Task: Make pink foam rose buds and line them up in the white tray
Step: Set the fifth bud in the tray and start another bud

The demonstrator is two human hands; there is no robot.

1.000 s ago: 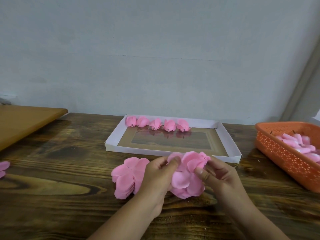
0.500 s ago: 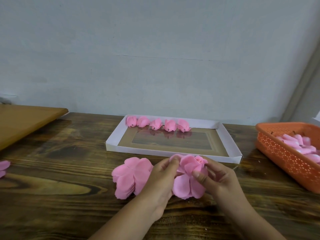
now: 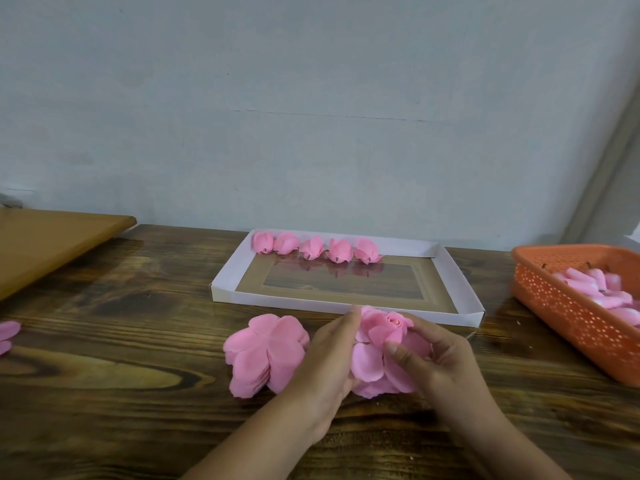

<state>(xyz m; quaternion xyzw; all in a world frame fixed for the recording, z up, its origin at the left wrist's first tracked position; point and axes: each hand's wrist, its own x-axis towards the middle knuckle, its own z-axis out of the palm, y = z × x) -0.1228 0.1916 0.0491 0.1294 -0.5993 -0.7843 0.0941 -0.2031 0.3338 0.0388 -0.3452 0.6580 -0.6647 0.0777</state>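
Both hands hold a half-formed pink foam rose (image 3: 379, 351) just above the wooden table, in front of the white tray (image 3: 464, 282). My left hand (image 3: 329, 362) cups its left side with fingers curled round the petals. My right hand (image 3: 436, 358) pinches the petals from the right, thumb on the front. A small rolled bud forms the rose's centre. Several finished pink buds (image 3: 315, 249) lie in a row along the tray's far edge. A stack of flat pink petal pieces (image 3: 265, 353) lies left of my left hand.
An orange perforated basket (image 3: 568, 306) with pink foam pieces stands at the right. A light wooden board (image 3: 52, 240) lies at the far left. A loose pink petal piece (image 3: 7, 336) sits at the left edge. A grey wall rises behind the table.
The petals have been wrapped tighter around the centre, and a small rolled bud now shows at the top. Both hands stayed in about the same place.
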